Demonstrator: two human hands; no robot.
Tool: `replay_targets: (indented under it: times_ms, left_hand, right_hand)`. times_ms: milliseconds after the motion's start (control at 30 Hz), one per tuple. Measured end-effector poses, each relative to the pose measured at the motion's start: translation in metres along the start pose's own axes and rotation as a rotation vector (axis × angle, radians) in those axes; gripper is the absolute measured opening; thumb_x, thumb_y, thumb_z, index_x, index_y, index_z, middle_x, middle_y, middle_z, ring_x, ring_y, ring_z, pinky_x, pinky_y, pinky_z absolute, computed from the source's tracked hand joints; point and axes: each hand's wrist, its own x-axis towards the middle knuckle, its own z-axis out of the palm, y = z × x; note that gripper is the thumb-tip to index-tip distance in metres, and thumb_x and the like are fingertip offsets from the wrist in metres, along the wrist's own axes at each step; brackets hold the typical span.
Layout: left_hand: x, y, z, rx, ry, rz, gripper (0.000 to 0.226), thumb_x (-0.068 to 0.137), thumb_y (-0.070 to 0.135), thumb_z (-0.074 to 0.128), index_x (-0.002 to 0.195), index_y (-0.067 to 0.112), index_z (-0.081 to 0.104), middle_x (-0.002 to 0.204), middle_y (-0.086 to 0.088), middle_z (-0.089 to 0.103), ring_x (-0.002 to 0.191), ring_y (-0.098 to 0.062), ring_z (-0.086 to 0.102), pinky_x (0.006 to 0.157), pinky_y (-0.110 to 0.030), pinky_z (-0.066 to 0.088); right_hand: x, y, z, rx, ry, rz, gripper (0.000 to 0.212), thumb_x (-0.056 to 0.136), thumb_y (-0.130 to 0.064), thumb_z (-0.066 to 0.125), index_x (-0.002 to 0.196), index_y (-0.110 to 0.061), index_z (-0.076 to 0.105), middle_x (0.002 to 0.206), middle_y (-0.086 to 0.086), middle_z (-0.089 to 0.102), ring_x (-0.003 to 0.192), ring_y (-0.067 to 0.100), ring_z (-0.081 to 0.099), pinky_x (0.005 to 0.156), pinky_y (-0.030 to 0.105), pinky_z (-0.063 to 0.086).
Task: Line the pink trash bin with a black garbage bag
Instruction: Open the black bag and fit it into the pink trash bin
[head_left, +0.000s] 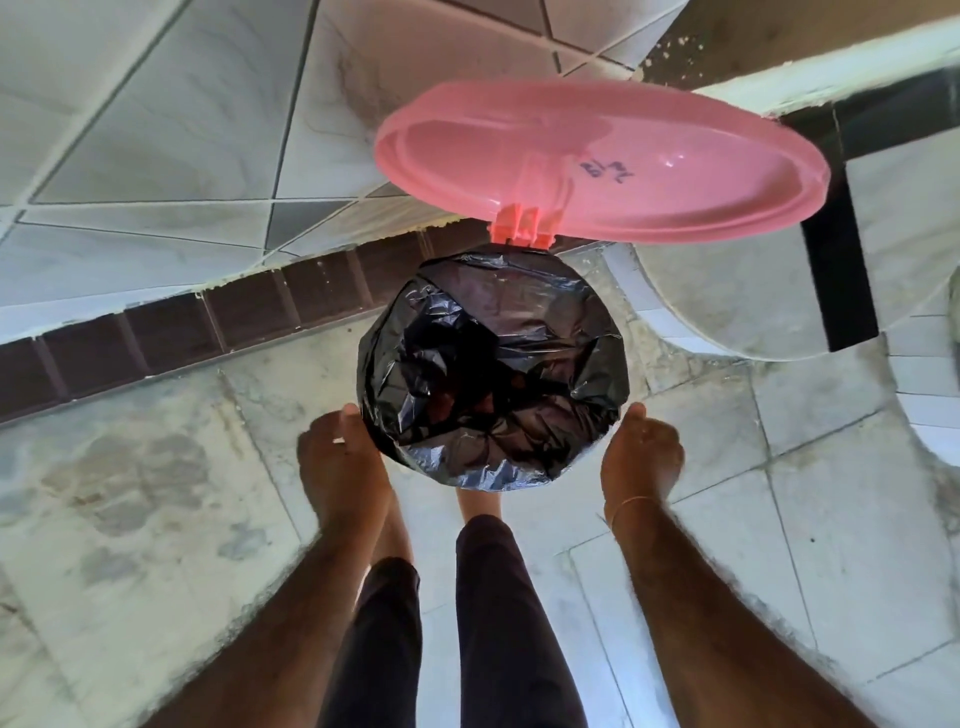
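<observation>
The black garbage bag (493, 369) is spread over the mouth of the pink trash bin and folded down over its rim, hiding the bin's body. The pink lid (597, 161) stands open on its hinge (522, 226) at the far side, with handwriting on its inner face. My left hand (343, 457) presses against the bag at the bin's near left side, fingers tucked under out of sight. My right hand (641, 457) rests against the bag at the near right side, thumb pointing up along the plastic.
The bin stands on a mottled tiled floor (156, 493) next to a wall with a dark brown skirting strip (208, 327). A white rounded tiled structure (727, 306) with a black post lies to the right. My legs in dark trousers and bare feet are just below the bin.
</observation>
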Motion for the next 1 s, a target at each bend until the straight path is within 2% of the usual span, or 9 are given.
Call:
replay_targets:
  times_ms: [100, 233, 267, 400, 500, 633, 733, 833, 1000]
  left_hand:
    - [-0.015, 0.019, 0.003, 0.07, 0.004, 0.62, 0.022, 0.09, 0.022, 0.048, 0.096, 0.007, 0.063, 0.094, -0.011, 0.06, 0.092, -0.028, 0.055, 0.08, -0.035, 0.044]
    - [-0.042, 0.027, 0.037, 0.569, -0.474, 0.937, 0.034, 0.088, 0.03, 0.052, 0.116, 0.01, 0.059, 0.105, -0.006, 0.06, 0.097, -0.026, 0.056, 0.084, -0.04, 0.047]
    - [-0.044, 0.02, 0.041, 0.74, -0.511, 0.915, 0.04, 0.087, 0.034, 0.052, 0.119, 0.011, 0.058, 0.108, -0.006, 0.061, 0.102, -0.027, 0.055, 0.087, -0.041, 0.046]
    - [-0.039, 0.002, 0.034, 0.983, -0.536, 0.98, 0.035, 0.082, 0.035, 0.046, 0.092, 0.013, 0.07, 0.087, -0.007, 0.068, 0.092, -0.029, 0.059, 0.087, -0.04, 0.046]
    - [-0.033, -0.006, 0.031, 0.944, -0.503, 1.087, 0.032, 0.081, 0.034, 0.044, 0.082, 0.015, 0.07, 0.079, -0.005, 0.067, 0.083, -0.027, 0.059, 0.085, -0.038, 0.044]
    - [-0.031, 0.01, 0.019, 0.786, -0.434, 1.124, 0.024, 0.086, 0.028, 0.049, 0.086, 0.013, 0.067, 0.089, -0.006, 0.064, 0.094, -0.028, 0.058, 0.085, -0.042, 0.046]
    - [-0.027, 0.046, 0.03, 0.528, -0.512, 0.996, 0.026, 0.088, 0.021, 0.045, 0.098, 0.012, 0.067, 0.091, -0.005, 0.065, 0.087, -0.026, 0.061, 0.076, -0.042, 0.051]
    - [0.002, 0.074, 0.056, 0.33, -0.73, 0.521, 0.034, 0.09, 0.012, 0.045, 0.119, 0.017, 0.063, 0.111, -0.007, 0.069, 0.098, -0.022, 0.065, 0.084, -0.031, 0.052]
    - [0.049, 0.105, 0.064, -0.066, -0.6, -0.018, 0.05, 0.092, -0.003, 0.041, 0.139, 0.013, 0.048, 0.089, 0.012, 0.059, 0.06, 0.002, 0.042, 0.037, -0.001, 0.031]
  right_hand:
    - [-0.018, -0.016, 0.001, 0.001, 0.136, -0.661, 0.022, 0.089, -0.022, 0.05, 0.091, -0.006, 0.065, 0.093, 0.013, 0.064, 0.09, 0.03, 0.056, 0.081, 0.04, 0.049]
    - [-0.042, -0.059, 0.043, -0.197, -0.819, -0.556, 0.037, 0.087, -0.004, 0.048, 0.122, -0.014, 0.058, 0.104, 0.011, 0.067, 0.094, 0.025, 0.063, 0.085, 0.032, 0.052]
    - [-0.03, -0.067, 0.054, -0.331, -0.881, -0.499, 0.043, 0.087, -0.004, 0.05, 0.129, -0.013, 0.054, 0.109, 0.013, 0.066, 0.099, 0.026, 0.063, 0.088, 0.032, 0.051]
    - [0.029, -0.124, 0.063, -0.59, -0.586, -0.473, 0.035, 0.097, -0.007, 0.041, 0.128, 0.004, 0.054, 0.121, 0.025, 0.062, 0.111, 0.034, 0.06, 0.098, 0.04, 0.045]
    - [0.036, -0.151, 0.053, -0.363, -0.758, -0.299, 0.031, 0.1, -0.009, 0.037, 0.124, 0.001, 0.055, 0.113, 0.02, 0.062, 0.094, 0.026, 0.059, 0.094, 0.04, 0.048]
    - [0.02, -0.137, 0.046, -0.546, -0.633, -0.51, 0.028, 0.098, -0.01, 0.041, 0.108, 0.0, 0.065, 0.107, 0.021, 0.067, 0.105, 0.035, 0.061, 0.087, 0.037, 0.047]
    - [-0.004, -0.105, 0.042, -0.367, -0.536, -0.606, 0.025, 0.091, -0.014, 0.048, 0.095, -0.008, 0.071, 0.097, 0.013, 0.073, 0.094, 0.029, 0.067, 0.085, 0.035, 0.053]
    - [-0.008, -0.076, 0.056, -0.44, -0.782, -0.557, 0.031, 0.087, -0.016, 0.048, 0.112, -0.011, 0.066, 0.106, 0.011, 0.072, 0.095, 0.025, 0.065, 0.089, 0.033, 0.05]
    - [0.038, -0.089, 0.05, 0.021, -0.561, -0.16, 0.044, 0.083, -0.02, 0.051, 0.122, -0.003, 0.058, 0.094, 0.001, 0.061, 0.086, 0.018, 0.056, 0.09, 0.042, 0.05]
